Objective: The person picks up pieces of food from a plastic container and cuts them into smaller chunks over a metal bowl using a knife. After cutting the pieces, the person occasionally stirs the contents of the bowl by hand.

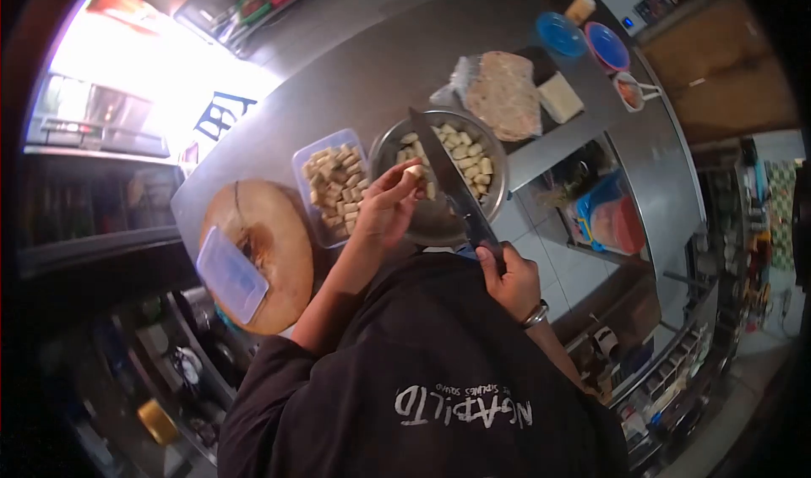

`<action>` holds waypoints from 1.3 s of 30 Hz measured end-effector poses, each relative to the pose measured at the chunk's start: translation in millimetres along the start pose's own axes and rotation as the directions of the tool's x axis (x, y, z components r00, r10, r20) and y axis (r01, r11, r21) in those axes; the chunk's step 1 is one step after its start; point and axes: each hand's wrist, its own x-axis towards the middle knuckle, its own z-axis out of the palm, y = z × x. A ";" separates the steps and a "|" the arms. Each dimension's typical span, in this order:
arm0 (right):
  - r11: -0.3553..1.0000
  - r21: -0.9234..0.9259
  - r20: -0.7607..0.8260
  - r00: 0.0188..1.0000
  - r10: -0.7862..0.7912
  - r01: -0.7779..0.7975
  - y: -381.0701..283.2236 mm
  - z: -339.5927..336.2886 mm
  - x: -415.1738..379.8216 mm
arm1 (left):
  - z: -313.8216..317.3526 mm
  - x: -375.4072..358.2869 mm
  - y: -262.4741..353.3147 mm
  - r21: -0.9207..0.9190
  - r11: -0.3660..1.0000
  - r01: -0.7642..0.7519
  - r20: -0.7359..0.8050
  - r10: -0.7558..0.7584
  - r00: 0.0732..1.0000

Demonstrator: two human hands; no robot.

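Note:
My left hand (390, 201) pinches a small pale chunk of food (416, 171) between thumb and fingertips, over a round metal bowl (500, 158). In my right hand (512, 280) is the dark handle of a large knife (456, 192). Its broad blade slants up and left across the bowl, with its edge close to the held chunk. Several pale cut chunks (466, 150) lie in the bowl, partly hidden by the blade and my left hand. Left of the bowl, a clear plastic container (299, 167) holds many browner cut chunks (336, 182).
A round wooden chopping board (294, 262) bears a translucent lid (232, 273) at the left. Beyond the bowl lie a bagged, speckled flat slab (503, 93) and a white block (561, 98). Blue bowls (561, 34) stand farther right on the steel counter (355, 64).

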 end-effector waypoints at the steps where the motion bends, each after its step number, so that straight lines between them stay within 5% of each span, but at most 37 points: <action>1: 0.998 -0.050 0.003 0.999 -0.047 0.047 1.1 1.2 1.0 | -0.1 -1.5 0.8 -0.073 0.997 -0.007 0.039 0.010 0.999; 4: 0.994 -0.048 0.018 0.995 -0.100 0.101 -4.7 -1.1 4.8 | -2.9 -4.0 1.6 -0.173 0.984 0.039 0.115 -0.020 0.993; 18: 0.993 -0.083 0.042 0.996 -0.083 0.086 -4.6 -2.9 5.6 | 1.0 -7.0 -1.8 -0.117 0.993 0.031 0.203 -0.006 0.979; 32: 0.989 -0.101 0.042 0.993 -0.106 0.110 -1.4 -1.8 4.8 | 11.3 -19.6 -0.7 0.433 0.900 0.037 0.208 -0.140 0.968; 36: 0.996 -0.079 0.024 0.998 -0.050 0.051 -7.1 -2.6 4.5 | 7.9 -17.8 -4.9 0.210 0.971 0.114 0.207 -0.159 0.965; 39: 0.999 -0.049 -0.010 1.000 -0.016 0.016 -9.3 -3.9 4.3 | 7.7 -14.3 -2.7 -0.037 0.999 0.032 0.132 -0.026 0.991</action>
